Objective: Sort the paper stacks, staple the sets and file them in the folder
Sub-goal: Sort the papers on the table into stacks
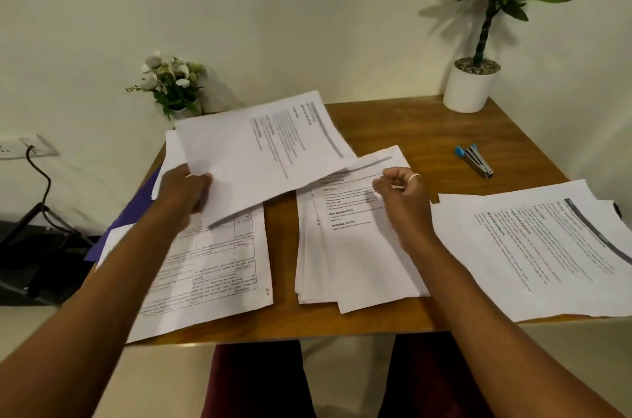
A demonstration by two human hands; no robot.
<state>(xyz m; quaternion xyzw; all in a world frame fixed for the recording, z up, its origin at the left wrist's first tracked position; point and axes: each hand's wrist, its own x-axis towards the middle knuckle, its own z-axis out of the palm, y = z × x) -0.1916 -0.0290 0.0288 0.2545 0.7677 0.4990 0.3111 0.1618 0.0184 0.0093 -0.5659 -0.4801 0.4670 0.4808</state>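
Presently, item by item, as seen from beside the desk:

- Left hand: curling round the near corner of a sheet, possibly more than one, and holding it raised and tilted above the far left of the desk.
- Right hand: hovering over the top of the middle stack with fingers curled in. I cannot tell whether it is pinching a page edge.
- Left stack: lying at the near left, with ruled tables showing on top, partly under the raised sheet.
- Right stack: lying at the near right, turned at an angle and hanging slightly over the desk edge.
- Folder: purple, lying mostly under the left stack, poking out at the desk's left edge.
- Stapler: blue-ended, lying apart from all the paper, beyond the right stack.
- Plant and flowers: standing at the far corners.

Step in hand, by my reading: sorting. The person is deciding which stack the raised sheet belongs to. Stapling and filing are looking untouched.

Next move, as I judge it: the sheet is needing to go squarely onto its matching stack. The loose, fanned edges are wanting to be squared up before any stapling.
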